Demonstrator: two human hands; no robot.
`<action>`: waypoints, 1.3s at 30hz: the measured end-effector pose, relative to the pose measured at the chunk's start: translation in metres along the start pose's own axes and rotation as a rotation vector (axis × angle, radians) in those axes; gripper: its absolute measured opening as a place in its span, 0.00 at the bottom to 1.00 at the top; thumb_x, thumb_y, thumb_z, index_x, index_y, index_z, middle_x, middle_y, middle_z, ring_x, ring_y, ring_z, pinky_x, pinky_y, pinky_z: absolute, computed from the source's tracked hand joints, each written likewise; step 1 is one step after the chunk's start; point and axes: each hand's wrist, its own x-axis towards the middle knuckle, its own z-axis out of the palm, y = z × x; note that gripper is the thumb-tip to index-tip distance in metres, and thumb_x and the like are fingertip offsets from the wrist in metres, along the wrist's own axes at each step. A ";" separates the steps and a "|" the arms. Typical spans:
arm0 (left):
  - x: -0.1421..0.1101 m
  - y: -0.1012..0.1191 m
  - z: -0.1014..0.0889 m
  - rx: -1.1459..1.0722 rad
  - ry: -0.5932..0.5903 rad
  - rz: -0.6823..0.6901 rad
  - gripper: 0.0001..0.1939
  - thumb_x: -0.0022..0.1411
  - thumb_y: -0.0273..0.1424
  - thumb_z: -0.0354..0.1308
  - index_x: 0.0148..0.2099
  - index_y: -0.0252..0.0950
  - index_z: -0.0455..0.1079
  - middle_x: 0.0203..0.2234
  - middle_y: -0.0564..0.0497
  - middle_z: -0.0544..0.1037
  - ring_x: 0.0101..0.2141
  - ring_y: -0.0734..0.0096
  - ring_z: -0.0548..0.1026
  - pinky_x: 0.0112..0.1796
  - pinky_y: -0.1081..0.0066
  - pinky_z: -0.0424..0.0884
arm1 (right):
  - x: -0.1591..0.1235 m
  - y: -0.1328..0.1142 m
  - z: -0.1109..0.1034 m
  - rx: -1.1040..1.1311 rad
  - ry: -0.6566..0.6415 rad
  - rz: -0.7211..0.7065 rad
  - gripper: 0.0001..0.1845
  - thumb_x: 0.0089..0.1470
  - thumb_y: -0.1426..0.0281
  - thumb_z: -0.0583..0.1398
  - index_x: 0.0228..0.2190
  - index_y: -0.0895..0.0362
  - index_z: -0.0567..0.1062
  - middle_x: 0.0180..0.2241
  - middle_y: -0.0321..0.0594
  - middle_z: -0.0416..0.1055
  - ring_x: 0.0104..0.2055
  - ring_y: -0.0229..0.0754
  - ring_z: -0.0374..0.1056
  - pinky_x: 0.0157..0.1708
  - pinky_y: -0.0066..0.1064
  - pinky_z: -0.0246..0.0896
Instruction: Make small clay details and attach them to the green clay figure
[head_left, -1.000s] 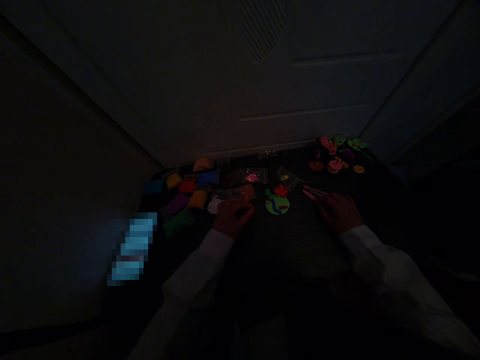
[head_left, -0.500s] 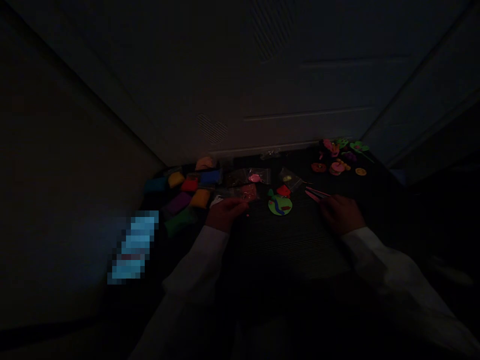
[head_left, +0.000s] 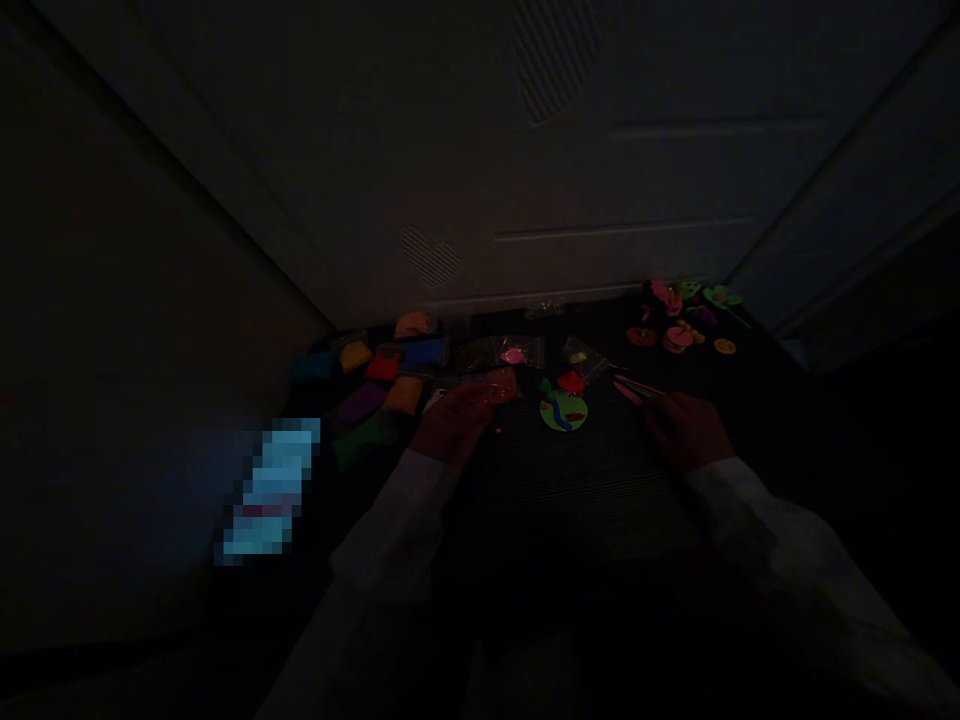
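The scene is very dark. My right hand point(head_left: 691, 430) is closed around pink tweezers point(head_left: 631, 390), whose two tips stand apart and point left. Left of them lies a round green clay disc point(head_left: 564, 412) with a blue wavy strip, a brown piece and a red piece point(head_left: 571, 382) at its top edge. My left hand point(head_left: 452, 425) is closed in a pinch by a small clear bag of reddish bits point(head_left: 504, 384); whatever its fingers hold is too dim to make out. A tiny pink bit point(head_left: 498, 430) lies on the dark tabletop beside that hand.
Several coloured clay packs, among them a purple one point(head_left: 360, 402) and a green one point(head_left: 364, 442), lie at the left. Small bags point(head_left: 523, 350) lie along the back. Finished clay shapes point(head_left: 677, 340) sit at the back right. A panelled wall point(head_left: 600, 180) closes the far side.
The view has shifted slightly. My left hand's fingers have moved up a little toward the reddish bag. My right hand keeps its hold on the tweezers, nearly still.
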 end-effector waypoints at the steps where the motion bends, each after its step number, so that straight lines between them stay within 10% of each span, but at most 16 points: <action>1: 0.000 0.000 0.000 -0.021 0.006 -0.006 0.16 0.34 0.27 0.63 0.31 0.36 0.69 0.25 0.53 0.73 0.28 0.77 0.70 0.31 0.73 0.66 | 0.000 0.000 0.000 0.001 0.003 0.001 0.12 0.49 0.67 0.51 0.35 0.57 0.69 0.31 0.41 0.66 0.32 0.40 0.61 0.32 0.31 0.47; 12: 0.004 0.006 -0.002 -0.129 0.009 0.075 0.11 0.36 0.30 0.63 0.18 0.32 0.63 0.14 0.56 0.66 0.20 0.80 0.66 0.24 0.75 0.64 | -0.002 -0.001 -0.001 0.048 0.110 0.019 0.11 0.48 0.67 0.52 0.34 0.56 0.69 0.30 0.40 0.67 0.33 0.40 0.61 0.35 0.33 0.48; 26: 0.037 0.134 0.029 -0.322 -0.225 0.564 0.09 0.39 0.34 0.62 0.23 0.36 0.66 0.17 0.58 0.67 0.23 0.81 0.67 0.28 0.76 0.66 | 0.105 -0.054 -0.089 0.698 0.576 0.052 0.08 0.46 0.64 0.56 0.28 0.55 0.69 0.27 0.36 0.66 0.30 0.36 0.61 0.30 0.29 0.55; 33: 0.018 0.130 0.052 0.430 0.025 0.616 0.06 0.44 0.31 0.60 0.25 0.34 0.68 0.20 0.55 0.71 0.23 0.81 0.67 0.25 0.80 0.63 | 0.141 -0.095 -0.106 1.331 0.564 0.044 0.09 0.44 0.64 0.58 0.29 0.55 0.68 0.26 0.33 0.65 0.28 0.33 0.61 0.27 0.26 0.57; 39: -0.005 0.136 0.053 0.493 -0.092 0.631 0.05 0.42 0.30 0.60 0.25 0.36 0.69 0.26 0.54 0.71 0.30 0.76 0.69 0.30 0.77 0.65 | 0.122 -0.114 -0.117 1.108 0.387 -0.134 0.08 0.46 0.69 0.57 0.32 0.54 0.69 0.27 0.33 0.63 0.30 0.33 0.60 0.31 0.28 0.56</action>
